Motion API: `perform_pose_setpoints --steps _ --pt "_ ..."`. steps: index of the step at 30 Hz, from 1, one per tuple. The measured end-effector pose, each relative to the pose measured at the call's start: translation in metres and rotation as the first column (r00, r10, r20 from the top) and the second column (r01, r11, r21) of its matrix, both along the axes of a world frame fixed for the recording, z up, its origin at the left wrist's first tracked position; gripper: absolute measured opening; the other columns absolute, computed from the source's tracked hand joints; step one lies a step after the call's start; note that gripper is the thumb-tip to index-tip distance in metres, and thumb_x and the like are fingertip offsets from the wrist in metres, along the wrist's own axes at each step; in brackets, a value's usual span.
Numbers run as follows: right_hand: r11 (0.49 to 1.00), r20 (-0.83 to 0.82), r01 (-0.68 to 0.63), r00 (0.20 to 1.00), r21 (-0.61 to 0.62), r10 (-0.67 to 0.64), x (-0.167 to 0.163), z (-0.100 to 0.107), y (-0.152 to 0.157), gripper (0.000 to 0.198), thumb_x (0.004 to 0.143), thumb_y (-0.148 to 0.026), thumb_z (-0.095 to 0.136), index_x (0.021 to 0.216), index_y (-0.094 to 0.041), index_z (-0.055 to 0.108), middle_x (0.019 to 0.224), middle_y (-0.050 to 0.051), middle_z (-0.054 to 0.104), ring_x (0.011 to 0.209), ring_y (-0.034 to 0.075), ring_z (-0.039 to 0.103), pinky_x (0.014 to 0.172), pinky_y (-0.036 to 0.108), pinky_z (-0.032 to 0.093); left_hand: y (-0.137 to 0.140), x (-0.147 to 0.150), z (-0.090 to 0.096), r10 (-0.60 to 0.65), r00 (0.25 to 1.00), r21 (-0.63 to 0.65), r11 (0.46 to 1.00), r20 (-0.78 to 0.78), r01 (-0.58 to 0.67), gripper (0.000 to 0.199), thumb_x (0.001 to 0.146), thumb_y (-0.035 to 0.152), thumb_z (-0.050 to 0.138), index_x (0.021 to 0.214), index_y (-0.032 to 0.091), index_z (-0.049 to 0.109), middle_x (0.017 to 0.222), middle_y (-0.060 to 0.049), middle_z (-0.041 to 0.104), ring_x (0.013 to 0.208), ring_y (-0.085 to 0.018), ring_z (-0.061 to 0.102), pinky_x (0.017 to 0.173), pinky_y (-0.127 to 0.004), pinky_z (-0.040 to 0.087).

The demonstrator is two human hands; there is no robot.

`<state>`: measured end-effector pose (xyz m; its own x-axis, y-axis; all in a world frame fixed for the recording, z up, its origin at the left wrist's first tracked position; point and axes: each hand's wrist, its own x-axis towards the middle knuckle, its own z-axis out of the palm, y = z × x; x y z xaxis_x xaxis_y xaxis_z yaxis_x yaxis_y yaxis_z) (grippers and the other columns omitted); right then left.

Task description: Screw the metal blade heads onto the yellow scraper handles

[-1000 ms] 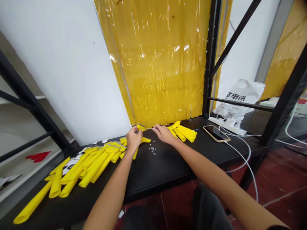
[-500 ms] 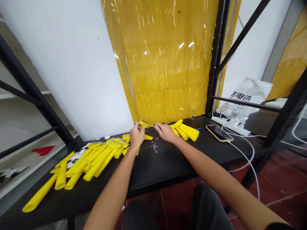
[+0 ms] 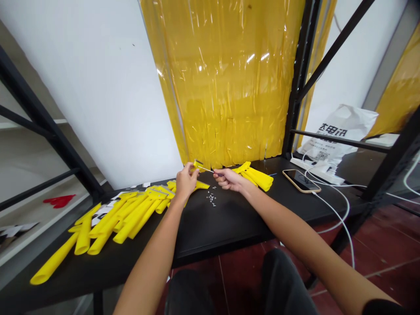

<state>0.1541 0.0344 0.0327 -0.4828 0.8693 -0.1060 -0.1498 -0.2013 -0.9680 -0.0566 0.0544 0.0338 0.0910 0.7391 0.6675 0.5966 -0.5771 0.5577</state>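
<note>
My left hand is closed on a yellow scraper, whose head sticks up past my fingertips. My right hand grips a screwdriver; its thin metal shaft points left to the scraper head. Whether the tip touches a screw is too small to see. Below and between my hands, several small screws and nuts lie loose on the black shelf. More yellow scrapers, some with metal blades showing, are piled to the left. A smaller group of yellow scrapers lies beyond my right hand.
A phone with a white cable rests at the right. Behind it stand a white plastic bag and a white power strip. Black rack posts flank the shelf, and a yellow strip curtain hangs at the back.
My right hand has rolled, so its curled fingers now show, and it sits slightly farther right. More of the screwdriver shaft is visible. The scraper head has tilted in my left hand.
</note>
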Motion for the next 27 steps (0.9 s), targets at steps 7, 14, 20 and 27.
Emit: perform_pose_setpoints --steps 7,14,20,27 --pt "0.853 0.219 0.286 0.886 0.437 -0.409 0.039 0.007 0.009 0.019 0.099 -0.028 0.043 0.101 -0.017 0.059 0.069 -0.001 0.057 0.05 0.011 0.045 0.051 0.022 0.044 -0.003 -0.012 -0.002 0.284 0.812 0.041 0.951 -0.509 -0.307 0.028 0.09 0.024 0.061 0.116 0.029 0.068 0.111 -0.01 0.074 0.098 -0.03 0.069 0.083 -0.036 0.05" --pt "0.694 0.738 0.333 -0.007 0.638 -0.675 0.107 -0.006 0.022 0.041 0.084 -0.043 0.068 0.113 -0.014 0.068 0.118 0.021 0.068 0.112 0.033 0.066 0.088 0.038 0.049 -0.001 -0.015 -0.011 0.141 0.712 -0.07 0.964 -0.687 -0.258 0.037 0.087 0.013 0.058 0.118 0.027 0.071 0.115 -0.012 0.065 0.099 -0.027 0.068 0.086 -0.034 0.05" --pt "0.765 0.816 0.292 -0.12 0.574 -0.566 0.109 -0.011 0.019 0.053 0.078 -0.036 0.075 0.124 -0.01 0.067 0.124 0.026 0.066 0.114 0.034 0.067 0.088 0.038 0.052 0.0 -0.017 -0.015 0.138 0.679 -0.113 0.944 -0.721 -0.312 0.04 0.084 0.008 0.054 0.114 0.024 0.074 0.116 -0.015 0.064 0.108 -0.031 0.065 0.088 -0.037 0.05" --pt "0.701 0.742 0.269 -0.094 0.66 -0.663 0.104 -0.004 0.016 0.046 0.076 -0.046 0.073 0.107 -0.012 0.074 0.113 0.023 0.071 0.105 0.034 0.069 0.083 0.038 0.052 0.001 -0.02 -0.015 0.215 0.657 -0.048 0.932 -0.723 -0.358 0.023 0.085 0.014 0.057 0.099 0.02 0.075 0.105 -0.017 0.071 0.101 -0.033 0.067 0.09 -0.043 0.05"
